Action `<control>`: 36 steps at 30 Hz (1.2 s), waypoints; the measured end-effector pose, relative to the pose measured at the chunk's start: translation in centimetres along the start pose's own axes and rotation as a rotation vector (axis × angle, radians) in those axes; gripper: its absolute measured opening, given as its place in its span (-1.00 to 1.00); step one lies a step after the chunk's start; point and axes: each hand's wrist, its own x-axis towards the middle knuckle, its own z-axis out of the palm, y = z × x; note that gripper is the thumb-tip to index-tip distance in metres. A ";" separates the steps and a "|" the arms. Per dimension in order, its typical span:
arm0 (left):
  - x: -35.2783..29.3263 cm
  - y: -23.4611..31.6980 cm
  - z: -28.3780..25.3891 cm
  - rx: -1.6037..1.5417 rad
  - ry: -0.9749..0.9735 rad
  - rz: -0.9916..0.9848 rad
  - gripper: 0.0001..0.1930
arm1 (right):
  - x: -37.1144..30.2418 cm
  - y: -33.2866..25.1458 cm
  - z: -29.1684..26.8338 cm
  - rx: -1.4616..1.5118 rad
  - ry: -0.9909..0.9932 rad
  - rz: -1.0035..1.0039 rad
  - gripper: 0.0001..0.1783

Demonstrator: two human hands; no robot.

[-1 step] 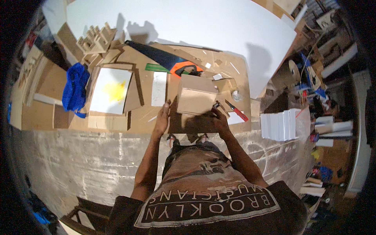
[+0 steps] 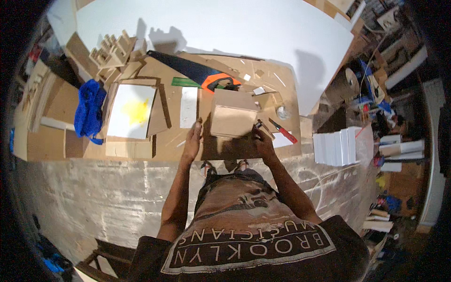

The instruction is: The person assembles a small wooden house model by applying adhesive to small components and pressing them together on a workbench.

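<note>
A plain brown box [image 2: 234, 113], of cardboard or thin board, stands on the brown work board [image 2: 164, 149] in front of me. On its left, my left hand [image 2: 191, 141] rests near the board's front edge, fingers stretched out, holding nothing I can see. My right hand [image 2: 264, 144] is by the box's near right corner, fingers partly in shadow and apart. Just beyond those fingers lies a small dark tool [image 2: 258, 124], its kind unclear. A red-handled knife [image 2: 286, 134] lies further right. Behind the box sits a handsaw [image 2: 188, 69] with an orange and black handle.
Left are a white sheet with a yellow stain [image 2: 131, 111], a blue cloth bundle [image 2: 89, 109] and a small wooden frame piece [image 2: 114, 52]. A white strip [image 2: 189, 107] and green strip [image 2: 184, 82] lie near the saw. White blocks [image 2: 334, 146] stand at right; a large white panel [image 2: 244, 30] lies behind.
</note>
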 end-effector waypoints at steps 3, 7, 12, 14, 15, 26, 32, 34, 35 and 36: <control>1.5 2.4 -0.1 0.146 -0.016 0.232 -0.29 | -0.3 0.6 -1.5 0.113 -0.014 0.095 -0.49; 2.9 8.5 2.0 0.597 0.014 0.354 -0.16 | -1.9 1.6 -2.2 0.267 0.062 0.139 -0.55; 4.6 11.6 4.7 0.652 0.003 0.260 -0.19 | -1.5 9.2 -1.8 0.216 0.028 0.149 -0.57; 4.9 11.3 4.8 0.566 -0.002 0.130 -0.18 | -1.2 7.8 -2.2 0.111 -0.007 0.135 -0.58; 4.7 10.9 4.8 0.583 -0.004 0.130 -0.18 | -0.8 7.1 -2.4 0.128 -0.005 0.135 -0.58; 4.7 12.1 13.6 1.459 -0.039 0.655 -0.15 | 3.7 4.8 -4.2 0.176 0.058 -0.179 -0.62; 6.8 10.9 16.0 1.549 -0.188 0.597 -0.09 | 1.5 6.7 -4.2 0.004 0.028 -0.002 -0.58; 7.6 9.6 15.3 1.655 -0.252 0.528 0.00 | 0.8 4.8 -5.1 0.007 -0.004 0.096 -0.58; 7.9 9.3 14.7 1.660 -0.270 0.526 0.00 | 0.5 4.0 -5.3 0.008 -0.046 0.188 -0.57; 8.1 9.3 14.7 1.652 -0.242 0.505 0.01 | 0.3 5.0 -4.8 0.021 -0.026 0.202 -0.57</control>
